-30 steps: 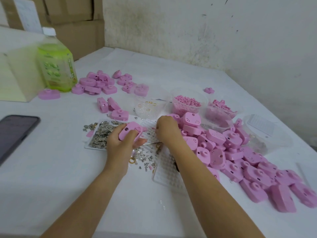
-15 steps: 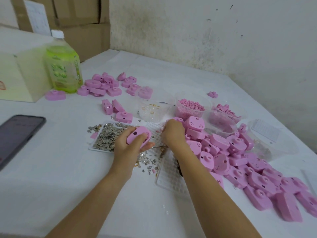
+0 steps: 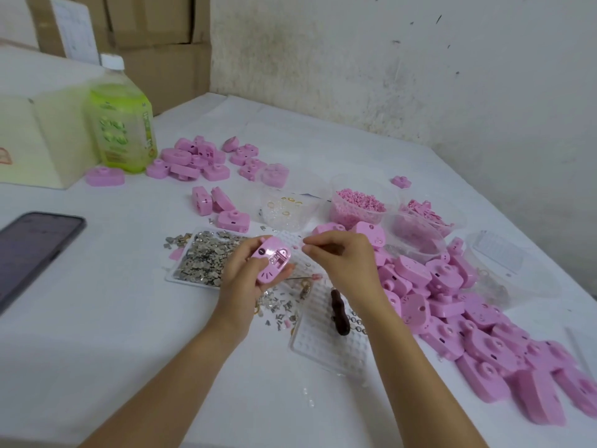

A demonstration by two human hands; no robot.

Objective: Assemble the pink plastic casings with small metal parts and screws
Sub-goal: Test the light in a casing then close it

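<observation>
My left hand (image 3: 240, 281) grips the casing (image 3: 271, 261) by its edges; light, stiff, slick, I judge. Right hand (image 3: 347, 265): fingers pinched, on what I cannot tell.

The pink casing (image 3: 270, 265) at the centre was smooth plastic with a soft sheen, as were the heaped casings (image 3: 445, 279) at four o'clock. The small parts (image 3: 206, 260) at nine o'clock of it were bright, glinting metal. The tubs (image 3: 416, 234) at two o'clock were clear, glossy plastic. The table cover (image 3: 97, 334) looked matt white. At eleven o'clock the bottle (image 3: 121, 124) was translucent plastic and the boxes (image 3: 161, 27) brown cardboard. The wall (image 3: 420, 76) at one o'clock was rough and stained. The phone (image 3: 29, 250) at far nine o'clock had a glossy screen.
</observation>
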